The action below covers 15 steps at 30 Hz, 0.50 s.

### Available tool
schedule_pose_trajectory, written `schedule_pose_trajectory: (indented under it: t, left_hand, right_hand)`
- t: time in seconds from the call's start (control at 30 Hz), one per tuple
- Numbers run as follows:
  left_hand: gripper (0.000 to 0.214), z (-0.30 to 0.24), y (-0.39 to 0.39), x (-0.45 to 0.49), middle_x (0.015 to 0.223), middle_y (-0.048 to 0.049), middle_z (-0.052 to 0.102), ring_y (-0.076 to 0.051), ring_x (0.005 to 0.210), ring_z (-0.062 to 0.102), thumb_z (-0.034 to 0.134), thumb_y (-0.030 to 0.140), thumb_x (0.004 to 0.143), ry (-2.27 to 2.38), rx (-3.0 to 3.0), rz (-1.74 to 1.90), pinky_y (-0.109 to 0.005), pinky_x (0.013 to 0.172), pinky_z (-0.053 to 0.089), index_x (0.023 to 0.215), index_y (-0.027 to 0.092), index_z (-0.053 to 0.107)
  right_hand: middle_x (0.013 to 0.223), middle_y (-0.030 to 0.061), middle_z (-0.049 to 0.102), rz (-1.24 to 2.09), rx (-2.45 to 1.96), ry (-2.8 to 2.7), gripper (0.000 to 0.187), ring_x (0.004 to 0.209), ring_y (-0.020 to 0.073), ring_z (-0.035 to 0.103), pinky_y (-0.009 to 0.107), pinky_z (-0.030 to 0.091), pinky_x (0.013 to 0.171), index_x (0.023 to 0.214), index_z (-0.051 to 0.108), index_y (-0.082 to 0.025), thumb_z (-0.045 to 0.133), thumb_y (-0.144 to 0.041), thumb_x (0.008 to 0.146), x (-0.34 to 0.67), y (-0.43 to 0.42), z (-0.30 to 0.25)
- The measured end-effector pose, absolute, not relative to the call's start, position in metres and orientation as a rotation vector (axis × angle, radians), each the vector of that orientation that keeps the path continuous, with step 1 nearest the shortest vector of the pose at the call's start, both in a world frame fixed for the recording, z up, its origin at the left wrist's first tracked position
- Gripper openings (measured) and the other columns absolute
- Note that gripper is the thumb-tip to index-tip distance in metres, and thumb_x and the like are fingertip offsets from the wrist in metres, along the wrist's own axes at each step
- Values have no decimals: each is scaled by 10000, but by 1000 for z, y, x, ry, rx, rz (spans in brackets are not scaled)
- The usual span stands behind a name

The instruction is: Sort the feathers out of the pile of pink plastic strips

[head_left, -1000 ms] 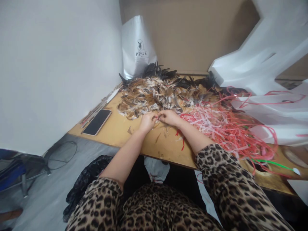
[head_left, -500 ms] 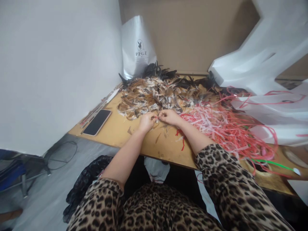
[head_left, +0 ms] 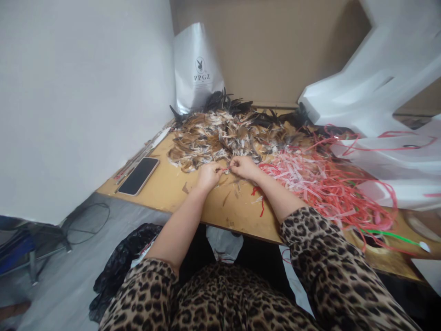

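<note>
My left hand and my right hand meet over the wooden table, fingers curled. Between their fingertips runs a short red strip, pinched from both sides. Just beyond the hands lies a wide heap of brown, white and black feathers. To the right spreads a tangle of red and pink strips; my right forearm rests against its edge. What else the fingers enclose is hidden.
A black phone lies at the table's left edge beside thin sticks. A white paper bag stands at the back. White plastic bags pile up on the right. A green strip lies at the near right. A black bag sits on the floor.
The hands have drawn a little apart, stretching the red strip between them. Nothing else has moved.
</note>
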<state>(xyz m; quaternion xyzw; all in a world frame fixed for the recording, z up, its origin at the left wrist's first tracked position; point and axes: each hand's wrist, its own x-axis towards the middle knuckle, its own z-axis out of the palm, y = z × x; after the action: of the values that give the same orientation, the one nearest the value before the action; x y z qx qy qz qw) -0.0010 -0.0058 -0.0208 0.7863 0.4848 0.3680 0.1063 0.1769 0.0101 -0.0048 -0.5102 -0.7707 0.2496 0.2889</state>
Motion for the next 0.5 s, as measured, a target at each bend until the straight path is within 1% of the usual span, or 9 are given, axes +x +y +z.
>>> schedule_pose_trajectory:
  t: [0.13,0.2,0.33,0.5]
  left_hand:
    - [112,-20,-5,-3,745,-47,660,-146,676,578,583,213,717,1436,2313,1081,-254,647,420,739,200,692]
    - [107,-20,-5,-3,745,-48,658,-147,674,577,583,206,713,1443,2305,1074,-255,645,419,733,197,688]
    - [100,-19,-5,-3,729,-48,648,-149,662,569,584,205,706,1454,2293,1071,-255,637,414,735,188,678]
    - [92,-16,-7,-4,698,-40,632,-146,653,558,573,193,697,1432,2289,1107,-251,632,410,717,177,661]
  right_hand:
    - [551,-20,582,874,-1373,-1929,112,461,92,537,175,360,447,704,563,-162,486,-149,623,176,9,-5]
    - [533,-21,582,921,-1372,-1889,116,456,100,556,172,362,432,717,553,-163,481,-142,629,176,8,-4]
    - [493,-23,582,882,-1418,-1877,114,463,117,574,180,381,440,728,555,-166,478,-154,646,177,6,1]
    - [525,-10,600,827,-1443,-1844,122,462,127,584,187,378,428,754,561,-163,481,-186,664,176,5,3]
